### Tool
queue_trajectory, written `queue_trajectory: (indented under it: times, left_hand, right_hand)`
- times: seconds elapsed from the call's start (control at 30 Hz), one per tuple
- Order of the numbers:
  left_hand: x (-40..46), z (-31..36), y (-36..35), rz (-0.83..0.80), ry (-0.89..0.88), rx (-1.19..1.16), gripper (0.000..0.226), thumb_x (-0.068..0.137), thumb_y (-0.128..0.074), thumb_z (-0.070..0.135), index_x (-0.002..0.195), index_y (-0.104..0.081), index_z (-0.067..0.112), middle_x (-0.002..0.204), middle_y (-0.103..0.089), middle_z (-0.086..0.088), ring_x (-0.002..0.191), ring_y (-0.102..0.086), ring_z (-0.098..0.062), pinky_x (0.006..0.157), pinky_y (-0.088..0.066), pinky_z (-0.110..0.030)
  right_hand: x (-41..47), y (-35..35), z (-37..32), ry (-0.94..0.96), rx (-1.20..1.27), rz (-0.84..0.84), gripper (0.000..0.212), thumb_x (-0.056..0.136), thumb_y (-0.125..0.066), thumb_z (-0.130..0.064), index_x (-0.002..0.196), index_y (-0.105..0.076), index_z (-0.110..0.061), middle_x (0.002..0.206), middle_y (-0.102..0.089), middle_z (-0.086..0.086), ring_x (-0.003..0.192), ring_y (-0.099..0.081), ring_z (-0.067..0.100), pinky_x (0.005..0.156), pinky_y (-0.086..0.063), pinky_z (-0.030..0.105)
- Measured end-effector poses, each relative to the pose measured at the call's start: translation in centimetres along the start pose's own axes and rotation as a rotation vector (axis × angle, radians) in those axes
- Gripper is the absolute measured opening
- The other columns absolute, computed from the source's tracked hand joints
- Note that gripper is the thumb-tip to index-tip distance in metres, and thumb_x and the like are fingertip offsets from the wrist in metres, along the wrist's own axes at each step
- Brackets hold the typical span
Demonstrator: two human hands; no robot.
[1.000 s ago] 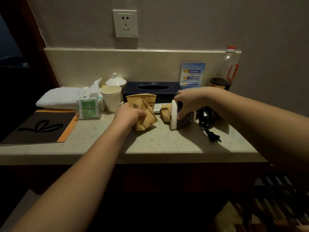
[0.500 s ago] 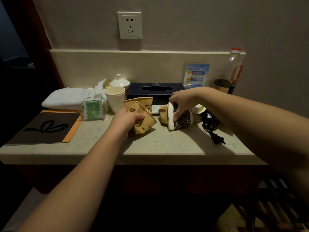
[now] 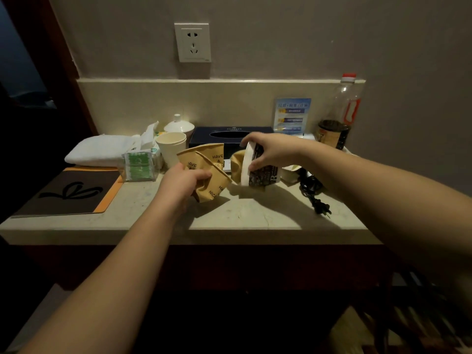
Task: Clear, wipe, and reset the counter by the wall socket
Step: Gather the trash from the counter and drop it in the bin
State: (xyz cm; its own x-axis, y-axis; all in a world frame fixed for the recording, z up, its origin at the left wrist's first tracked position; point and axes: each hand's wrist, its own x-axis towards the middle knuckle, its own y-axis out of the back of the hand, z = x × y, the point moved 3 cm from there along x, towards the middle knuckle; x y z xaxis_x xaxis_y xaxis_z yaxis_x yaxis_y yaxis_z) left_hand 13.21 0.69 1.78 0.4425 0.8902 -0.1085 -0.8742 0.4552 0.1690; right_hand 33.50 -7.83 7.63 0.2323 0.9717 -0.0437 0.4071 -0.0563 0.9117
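Note:
Two crumpled brown paper cups printed "HAVE A NICE DAY" are gripped by my left hand just above the pale stone counter. My right hand holds a dark patterned paper cup with a white lid, tipped on its side and lifted off the counter. Another crushed brown cup is pressed against the lid. The wall socket is on the wall above.
At the back stand a dark tissue box, a white cup, a lidded white pot, a folded towel, green packets in a clear holder, a blue card and a soda bottle. A dark mat lies left; a black plug cord right.
Both hands have lifted their cups slightly off the counter and toward me. The right hand has shifted its grip up onto the lid rim of the dark cup.

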Motion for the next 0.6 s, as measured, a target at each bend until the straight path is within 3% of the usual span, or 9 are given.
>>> queue_trajectory:
  times: [0.1, 0.2, 0.37, 0.43, 0.53, 0.6]
  left_hand:
    - [-1.7, 0.7, 0.2, 0.022, -0.029, -0.059, 0.034, 0.085, -0.07, 0.017, 0.116, -0.057, 0.012, 0.106, -0.069, -0.004, 0.094, -0.067, -0.019, 0.086, -0.055, -0.038]
    - [-4.2, 1.4, -0.5, 0.04, -0.067, -0.16, 0.033, 0.084, -0.07, 0.014, 0.114, -0.057, 0.011, 0.107, -0.068, -0.007, 0.093, -0.068, -0.022, 0.082, -0.057, -0.038]
    - [-9.7, 1.5, -3.9, 0.01, -0.15, -0.178, 0.029, 0.084, -0.07, 0.013, 0.11, -0.059, 0.016, 0.108, -0.07, -0.006, 0.098, -0.068, -0.022, 0.081, -0.055, -0.037]
    - [-12.1, 0.9, -6.1, -0.027, -0.149, -0.162, 0.028, 0.083, -0.071, 0.018, 0.109, -0.06, 0.019, 0.106, -0.071, -0.002, 0.098, -0.068, -0.021, 0.083, -0.054, -0.038]
    - [-15.7, -0.5, -10.2, -0.104, -0.109, -0.177, 0.029, 0.083, -0.071, 0.017, 0.11, -0.062, 0.02, 0.103, -0.074, 0.002, 0.093, -0.071, -0.016, 0.079, -0.055, -0.035]
    - [-18.0, -1.8, -13.1, -0.143, -0.086, -0.181, 0.028, 0.082, -0.071, 0.013, 0.108, -0.063, 0.019, 0.102, -0.074, 0.001, 0.093, -0.071, -0.016, 0.08, -0.055, -0.035]
  right_hand:
    - [-3.0, 1.9, 0.0, 0.022, 0.191, 0.172, 0.062, 0.084, -0.069, -0.032, 0.138, -0.038, -0.032, 0.126, -0.05, -0.003, 0.102, -0.055, 0.014, 0.062, -0.049, 0.016]
    - [-7.6, 2.9, 0.7, 0.051, 0.405, 0.311, 0.06, 0.084, -0.07, -0.029, 0.136, -0.039, -0.032, 0.12, -0.049, -0.004, 0.094, -0.058, 0.008, 0.063, -0.056, 0.02]
    - [-16.2, 0.9, 4.8, 0.011, 0.675, 0.424, 0.054, 0.082, -0.073, -0.025, 0.126, -0.044, -0.036, 0.115, -0.054, -0.01, 0.103, -0.059, 0.013, 0.079, -0.057, 0.032]
    - [-19.8, -0.5, 6.8, -0.03, 0.781, 0.457, 0.052, 0.082, -0.073, -0.022, 0.125, -0.047, -0.035, 0.111, -0.057, -0.008, 0.1, -0.062, 0.011, 0.074, -0.057, 0.025]
    - [-25.5, -2.6, 10.1, -0.12, 0.765, 0.501, 0.049, 0.083, -0.072, -0.023, 0.123, -0.047, -0.037, 0.104, -0.06, -0.012, 0.091, -0.062, 0.002, 0.065, -0.051, 0.012]
    - [-29.1, -4.1, 12.7, -0.185, 0.728, 0.504, 0.05, 0.082, -0.073, -0.028, 0.122, -0.046, -0.042, 0.105, -0.06, -0.013, 0.093, -0.062, 0.004, 0.071, -0.053, 0.018]
